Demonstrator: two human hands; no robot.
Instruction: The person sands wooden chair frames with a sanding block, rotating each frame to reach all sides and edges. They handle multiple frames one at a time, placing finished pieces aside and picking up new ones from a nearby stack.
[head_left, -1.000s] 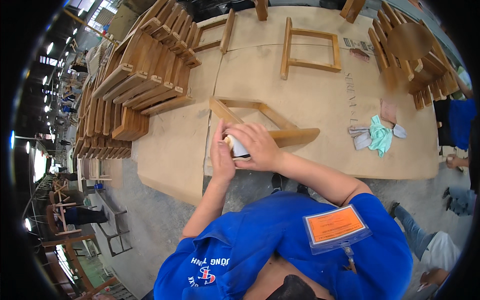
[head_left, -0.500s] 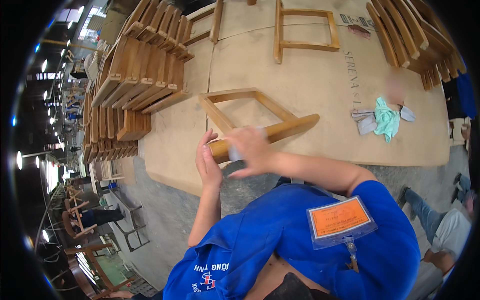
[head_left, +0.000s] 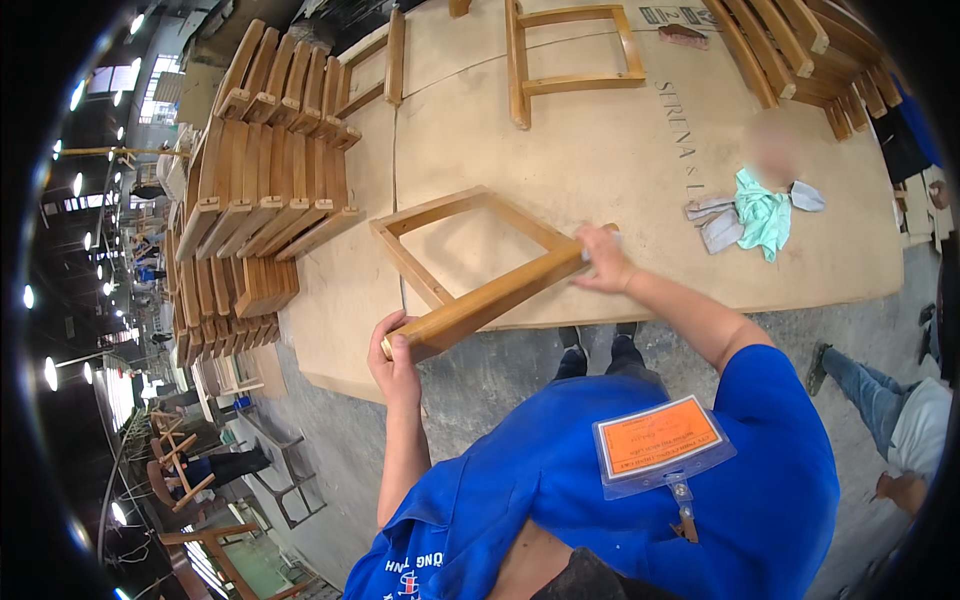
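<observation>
A wooden chair-part frame (head_left: 500, 296) of four bars leans at the table's near edge, its thick round-edged bar raised toward me. My left hand (head_left: 397, 362) grips the left end of that bar, thumb on top and fingers round the end. At the bar's far right end, my right hand (head_left: 606, 262) is closed over the wood, pressing a small pale pad (head_left: 616, 243) to it. The pad is mostly hidden by the fingers, so its exact kind cannot be made out.
The table is covered with brown cardboard (head_left: 560, 150). Stacked wooden frames (head_left: 270, 180) stand at left, more frames (head_left: 800, 50) at far right. Another frame (head_left: 580, 80) lies at the back. A mint-green cloth (head_left: 763, 215) with grey pieces, and a brush (head_left: 683, 37), lie at right.
My right hand has slid along the bar from near its left end to its right end with the pale pad. My left hand stays on the left end, a little lower in view.
</observation>
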